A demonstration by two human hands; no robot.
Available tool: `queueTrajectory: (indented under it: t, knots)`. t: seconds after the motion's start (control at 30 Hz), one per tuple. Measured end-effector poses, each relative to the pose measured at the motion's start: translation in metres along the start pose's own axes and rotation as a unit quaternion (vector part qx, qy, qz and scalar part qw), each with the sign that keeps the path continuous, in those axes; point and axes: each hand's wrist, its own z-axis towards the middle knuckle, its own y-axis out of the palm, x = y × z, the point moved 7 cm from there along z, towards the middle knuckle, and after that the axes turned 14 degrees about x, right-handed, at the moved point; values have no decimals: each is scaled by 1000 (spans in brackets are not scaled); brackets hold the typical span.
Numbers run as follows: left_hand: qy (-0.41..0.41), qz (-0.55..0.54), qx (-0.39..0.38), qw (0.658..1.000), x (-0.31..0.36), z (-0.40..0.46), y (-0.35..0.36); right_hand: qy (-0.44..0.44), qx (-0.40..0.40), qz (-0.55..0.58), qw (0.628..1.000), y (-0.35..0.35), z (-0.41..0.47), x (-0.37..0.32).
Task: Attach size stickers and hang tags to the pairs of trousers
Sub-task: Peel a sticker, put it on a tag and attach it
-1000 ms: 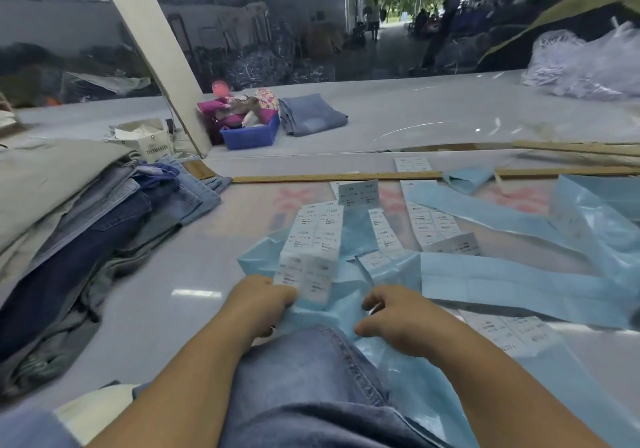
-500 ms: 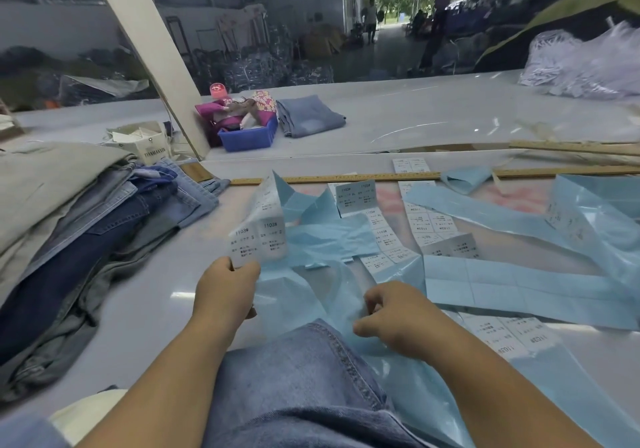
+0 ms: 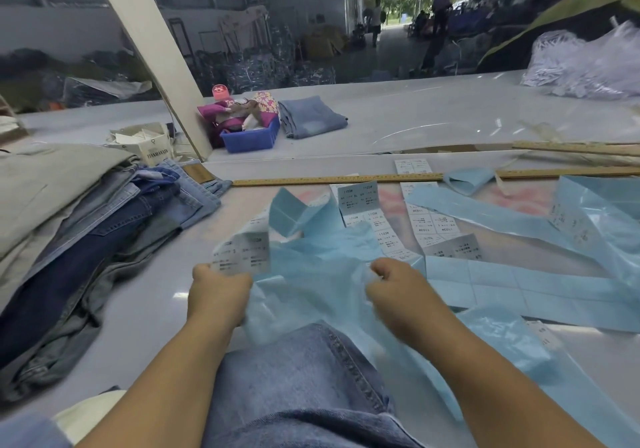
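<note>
Blue-backed sticker strip [image 3: 242, 253] pinched in left hand [image 3: 218, 291], above jeans [image 3: 294, 378]; right hand [image 3: 398, 288] gripping loose backing — next: peel one sticker, press onto denim.

Pale-blue backing paper [image 3: 485, 279] — white printed stickers [image 3: 244, 252] — blue denim trousers [image 3: 294, 378].

A long grey table [image 3: 433, 122] with a glossy top stretches across a large, dim workshop. A pale slanted beam [image 3: 149, 49] rises from the table at the left. Behind it the hall is dark and crowded with bundled goods and racks [image 3: 242, 45]. At the far end an open doorway [image 3: 391, 0] lets in daylight, with green trees beyond it and a few people standing near it. The light glints off the tabletop.
</note>
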Motion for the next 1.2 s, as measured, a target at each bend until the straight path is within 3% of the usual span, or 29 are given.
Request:
queueTrajectory:
  t: [0.1, 0.23, 0.33, 0.43, 0.7, 0.97, 1.03, 1.1, 1.13, 1.17, 1.2]
  knots:
    - [-6, 21, 64, 998, -1, 4, -15, 43, 73, -122, 989, -33, 9, 11]
    - [-14, 52, 79, 995, -3, 5, -21, 65, -7, -273, 960, -37, 2, 22]
    - [55, 110, 79, 989, 5, 3, -20, 65, -64, -280, 956, -30, -4, 18]
    - [139, 176, 55, 973, 13, -2, -14, 44, -66, -286, 955, -28, -6, 13]
    - [192, 73, -46, 978, 22, -13, 10, 43, -56, -198, 978, -12, -3, 22]
    - [38, -97, -89, 991, 11, -8, 16, 141, -34, -5, 989, -3, 4, 36]
    - [107, -6, 3, 994, 24, -9, 3, 209, -2, 128, 970, -4, 4, 37]
    - [270, 81, 125, 951, 55, -28, -17, 265, 17, 252, 930, -3, 0, 34]
    - [360, 70, 127, 921, 72, -46, -17, 276, 14, 293, 915, 0, -2, 31]
    - [425, 44, 65, 902, 83, -64, -9, 279, 3, 327, 903, 4, -4, 27]
    - [452, 29, -48, 890, 87, -82, 5, 280, -10, 358, 891, 9, -6, 22]
